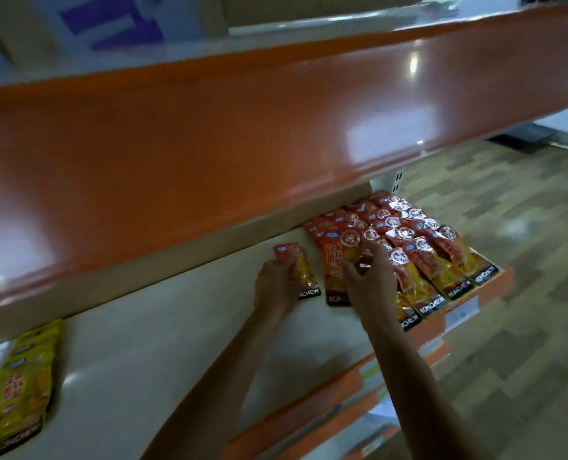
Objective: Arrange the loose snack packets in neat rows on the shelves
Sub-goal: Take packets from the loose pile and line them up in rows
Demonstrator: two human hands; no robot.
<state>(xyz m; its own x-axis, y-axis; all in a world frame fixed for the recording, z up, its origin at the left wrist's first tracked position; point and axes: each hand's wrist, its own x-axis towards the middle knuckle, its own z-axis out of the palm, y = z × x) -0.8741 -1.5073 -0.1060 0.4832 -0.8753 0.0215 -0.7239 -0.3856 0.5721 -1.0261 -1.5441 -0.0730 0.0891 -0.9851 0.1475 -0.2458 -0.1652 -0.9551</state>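
Left hand (274,285) at cream shelf (143,343)

Both arms reach in from the bottom edge, angling up toward the middle of the frame. My left forearm (216,376) runs up from bottom centre with the wrist pretty much straight. My left hand (274,283) sits just left of centre, back of the hand to the camera, fingers curled round the side of a red packet (299,273). My right forearm (418,376) comes in from lower right. My right hand (370,280) is just right of the left one, close but not touching, fingers bent, tips pinching at a second red packet (337,257). Both forearms are bare.
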